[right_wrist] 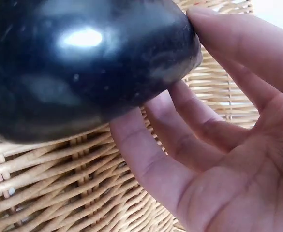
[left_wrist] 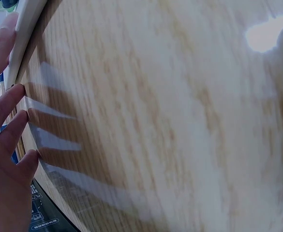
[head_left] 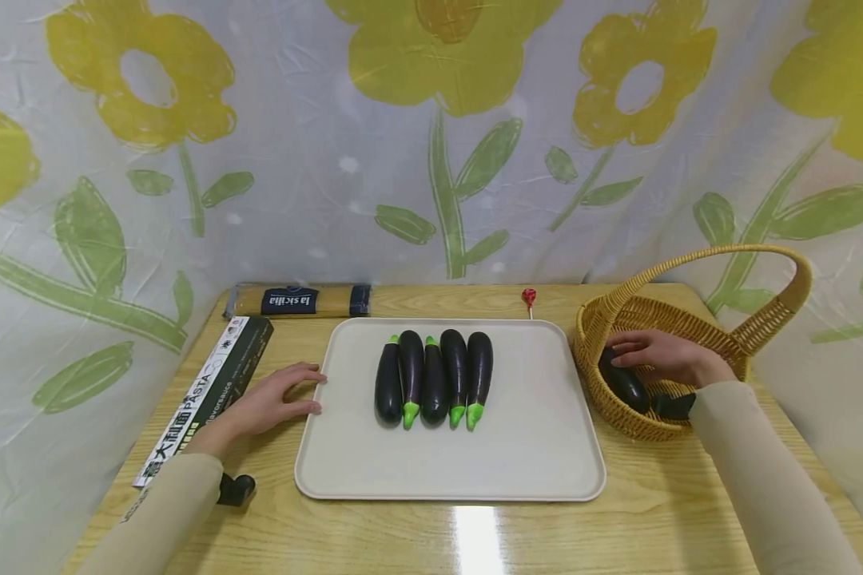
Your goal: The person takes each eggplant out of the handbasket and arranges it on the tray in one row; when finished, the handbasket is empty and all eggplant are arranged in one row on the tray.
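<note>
In the head view my right hand (head_left: 665, 357) reaches inside a wicker basket (head_left: 636, 430) and grips a dark eggplant (head_left: 624, 385) near one end. The right wrist view shows the thumb and fingers around the end of this glossy eggplant (right_wrist: 88, 67), with woven wicker below it. My left hand (head_left: 276, 403) rests by the left edge of a cream tray (head_left: 539, 399), its fingers spread and fingertips at the rim. On the tray several eggplants (head_left: 435, 383) lie side by side, with green stems pointing alternately away and toward me.
A black-and-white pasta box (head_left: 204, 399) lies left of the tray, partly beneath my left forearm. Behind it lies a pack of spaghetti (head_left: 298, 301). A red lollipop (head_left: 528, 298) sits behind the tray. The basket's tall handle (head_left: 719, 249) arches over its opening. A flowered curtain (head_left: 295, 160) hangs behind the table.
</note>
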Demonstrator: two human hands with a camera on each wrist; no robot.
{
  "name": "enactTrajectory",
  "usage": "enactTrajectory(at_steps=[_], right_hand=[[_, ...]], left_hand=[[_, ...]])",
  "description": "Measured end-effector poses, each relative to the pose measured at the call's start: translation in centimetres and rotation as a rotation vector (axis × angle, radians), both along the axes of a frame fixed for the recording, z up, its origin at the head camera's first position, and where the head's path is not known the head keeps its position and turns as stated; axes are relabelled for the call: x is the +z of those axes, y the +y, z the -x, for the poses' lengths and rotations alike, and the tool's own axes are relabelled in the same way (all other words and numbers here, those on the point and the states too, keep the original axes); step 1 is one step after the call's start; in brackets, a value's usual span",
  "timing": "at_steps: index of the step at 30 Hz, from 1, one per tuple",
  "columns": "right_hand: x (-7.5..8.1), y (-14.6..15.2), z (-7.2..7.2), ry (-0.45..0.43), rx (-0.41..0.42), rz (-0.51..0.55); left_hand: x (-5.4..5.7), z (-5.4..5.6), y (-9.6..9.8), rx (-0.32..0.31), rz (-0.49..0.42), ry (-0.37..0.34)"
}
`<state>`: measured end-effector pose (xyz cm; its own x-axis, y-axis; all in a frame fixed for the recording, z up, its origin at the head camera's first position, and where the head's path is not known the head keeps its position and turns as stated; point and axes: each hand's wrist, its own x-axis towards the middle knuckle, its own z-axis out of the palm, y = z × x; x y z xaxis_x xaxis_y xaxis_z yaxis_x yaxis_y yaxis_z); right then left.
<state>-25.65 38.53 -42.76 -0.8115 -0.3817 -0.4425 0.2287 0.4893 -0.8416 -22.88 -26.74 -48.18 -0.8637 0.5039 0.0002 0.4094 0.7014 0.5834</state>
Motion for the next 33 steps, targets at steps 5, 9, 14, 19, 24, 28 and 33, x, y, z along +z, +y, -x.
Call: enactTrajectory(at_steps=[5,9,14,19,24,28,33], right_hand=[[0.2,0.1,-0.1,0.043,0.028,-0.046],[0.7,0.4,-0.2,0.083,-0.001,-0.051],[1.0,0.5,-0.3,0.166,-0.082,-0.093],[1.0,0.7,-0.2,0.153,-0.073,-0.096],[0.7,0.9,-0.1,0.083,-0.060,-0.044],[0.5,0.7,-0.2,0.046,-0.052,-0.028],[0.7,0.5,-0.5,0.079,-0.041,-0.051]], left_hand=[[-0.2,0.1,0.0,-0.003,-0.001,0.002],[-0.3,0.1,-0.1,-0.003,-0.002,-0.001],[-0.3,0.1,-0.2,0.000,0.002,-0.003],[-0.3,0.1,-0.2,0.004,0.005,-0.003],[-0.4,0.1,-0.2,0.003,-0.001,0.002],[-0.4,0.2,-0.2,0.001,-0.004,0.003],[-0.4,0.2,-0.3,-0.002,-0.004,-0.002]])
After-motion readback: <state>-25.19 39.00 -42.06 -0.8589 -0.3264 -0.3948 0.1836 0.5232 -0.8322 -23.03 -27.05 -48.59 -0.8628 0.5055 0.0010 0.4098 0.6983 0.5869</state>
